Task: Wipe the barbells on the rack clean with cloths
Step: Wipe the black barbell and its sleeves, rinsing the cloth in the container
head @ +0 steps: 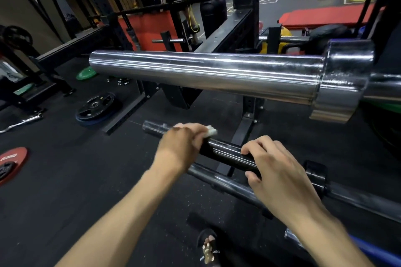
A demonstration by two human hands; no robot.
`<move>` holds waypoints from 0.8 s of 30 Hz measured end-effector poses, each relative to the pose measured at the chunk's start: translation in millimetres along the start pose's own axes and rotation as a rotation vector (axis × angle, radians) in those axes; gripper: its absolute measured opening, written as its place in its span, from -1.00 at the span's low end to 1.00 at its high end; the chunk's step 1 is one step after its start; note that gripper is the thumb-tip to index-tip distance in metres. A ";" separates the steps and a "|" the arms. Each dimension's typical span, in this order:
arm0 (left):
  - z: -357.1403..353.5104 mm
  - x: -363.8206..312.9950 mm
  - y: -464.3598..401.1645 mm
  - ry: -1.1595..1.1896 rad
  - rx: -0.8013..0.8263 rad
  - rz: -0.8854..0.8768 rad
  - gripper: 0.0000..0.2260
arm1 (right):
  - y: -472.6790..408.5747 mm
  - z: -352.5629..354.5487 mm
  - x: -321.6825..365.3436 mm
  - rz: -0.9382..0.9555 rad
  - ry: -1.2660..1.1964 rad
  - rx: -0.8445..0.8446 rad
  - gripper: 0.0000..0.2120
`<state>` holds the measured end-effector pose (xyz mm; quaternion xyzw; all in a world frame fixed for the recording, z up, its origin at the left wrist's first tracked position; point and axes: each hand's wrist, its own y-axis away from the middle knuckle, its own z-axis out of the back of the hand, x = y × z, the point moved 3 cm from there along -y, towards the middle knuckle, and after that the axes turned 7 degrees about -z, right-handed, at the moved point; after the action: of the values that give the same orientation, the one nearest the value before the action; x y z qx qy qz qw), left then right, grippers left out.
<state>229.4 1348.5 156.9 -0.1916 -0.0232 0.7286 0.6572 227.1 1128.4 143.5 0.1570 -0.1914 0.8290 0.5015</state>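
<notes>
My left hand (pixel 184 145) is curled over the dark barbell sleeve (pixel 225 154), pressing a white cloth (pixel 211 131) against its top; only a corner of the cloth shows past my fingers. My right hand (pixel 275 169) grips the same sleeve just to the right, fingers wrapped over it and thumb underneath. This sleeve sits low and near me. A chrome barbell sleeve (pixel 206 73) with its collar (pixel 345 80) lies higher and farther off, untouched. Weight plates (pixel 95 105) lie on the black floor (pixel 65 180) to the left.
</notes>
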 end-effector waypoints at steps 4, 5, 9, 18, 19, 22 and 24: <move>14.8 49.8 -10.1 -0.189 0.000 0.203 -0.82 | 5.3 0.0 -3.2 0.022 -0.028 0.005 -0.62; 15.1 52.1 -8.3 -0.207 0.003 0.215 -0.82 | 6.4 -1.1 -3.2 0.016 -0.023 -0.004 -0.59; 16.7 44.2 11.9 0.052 -0.077 0.157 -0.86 | 8.7 -5.8 -8.5 -0.032 0.080 -0.065 -0.53; 5.1 -5.7 94.2 1.576 -0.149 0.728 -0.75 | 7.6 1.7 -11.0 -0.047 0.085 -0.085 -0.52; 4.7 -11.6 100.8 1.616 -0.105 0.722 -0.71 | 7.8 2.1 -10.6 -0.043 0.084 -0.078 -0.52; 1.0 -23.3 111.4 1.603 0.008 0.638 -0.64 | 7.6 3.7 -11.9 -0.030 0.072 -0.082 -0.56; -0.6 -30.6 114.4 1.616 0.015 0.612 -0.61 | 8.4 6.8 -10.1 0.004 0.004 -0.119 -0.66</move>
<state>122.9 1303.2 131.3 -0.6446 0.5085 0.5140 0.2485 224.6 1113.8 143.6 0.1248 -0.2399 0.8173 0.5088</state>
